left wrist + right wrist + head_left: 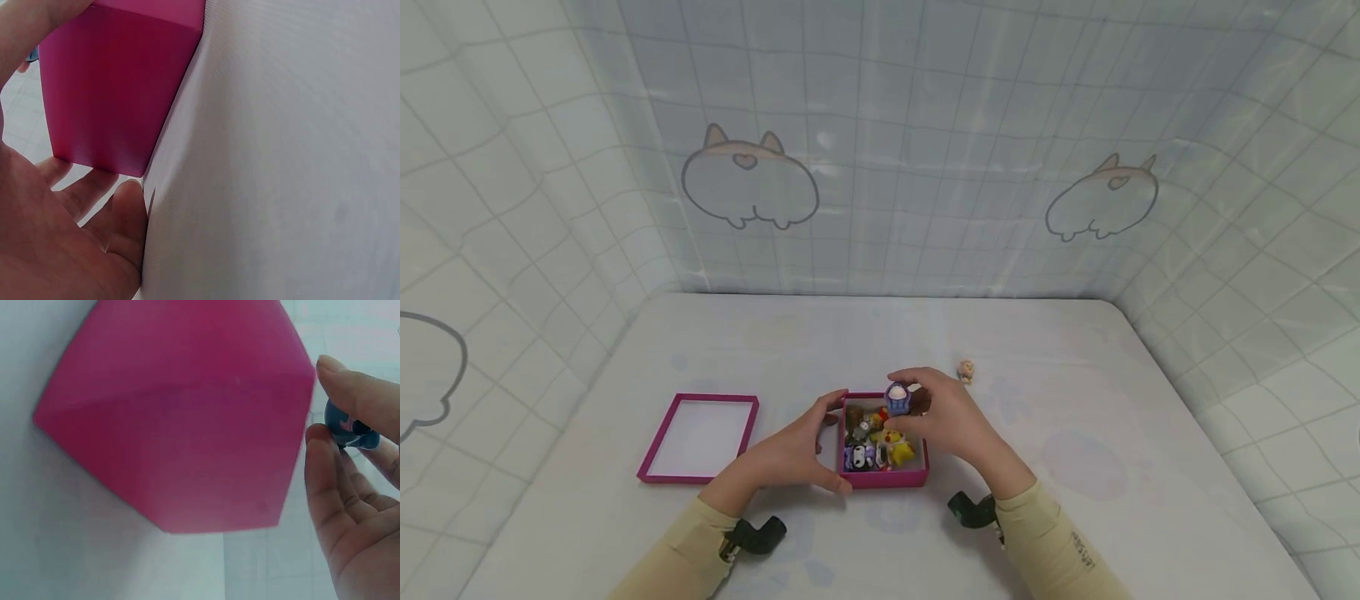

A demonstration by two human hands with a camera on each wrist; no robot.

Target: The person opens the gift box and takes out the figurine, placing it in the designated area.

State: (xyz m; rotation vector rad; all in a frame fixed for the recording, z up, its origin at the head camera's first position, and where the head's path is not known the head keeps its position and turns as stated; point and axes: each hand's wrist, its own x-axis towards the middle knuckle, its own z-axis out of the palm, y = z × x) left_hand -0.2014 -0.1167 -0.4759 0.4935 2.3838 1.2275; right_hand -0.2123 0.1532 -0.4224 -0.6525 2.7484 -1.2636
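Note:
A magenta box (pixel 883 480) on the table holds several small toy figurines, among them a yellow one (pixel 901 452) and a black, white and purple one (pixel 859 457). My left hand (pixel 786 450) grips the box's left end, thumb at the near corner and fingers round the far one. Over the box's far right part, my right hand (pixel 955 421) pinches a blue figurine (pixel 898 400) between thumb and fingers. In the right wrist view this blue figurine (pixel 340 425) shows partly behind the fingers, above the level of the box wall (pixel 219 456).
A magenta-rimmed lid (pixel 698 480) with a white inside lies left of the box. One small peach-coloured figurine (pixel 966 372) stands beyond my right hand. The white table (pixel 1075 350) meets a tiled-pattern curtain (pixel 880 233) at the back.

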